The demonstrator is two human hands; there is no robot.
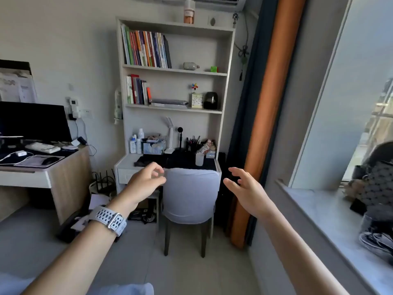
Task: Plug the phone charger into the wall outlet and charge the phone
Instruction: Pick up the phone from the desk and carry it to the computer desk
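Two hands reach forward, both holding nothing: the left hand [146, 180], a white watch [109, 220] on its wrist, has loosely curled fingers; the right hand [244, 188] is spread and relaxed. A tall white bookshelf [228, 67] rises over a dark tabletop [180, 160] with a grey chair [190, 194] tucked in. The wall outlet [85, 112], white, already carrying plugs, sits left, above a second tabletop [70, 165]. A white charger [21, 153] with cable lies there.

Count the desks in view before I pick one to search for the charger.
2. A wood-sided desk stands at left, carrying a monitor. A white desk sits under the bookshelf, behind the chair. More may lie outside the frame.
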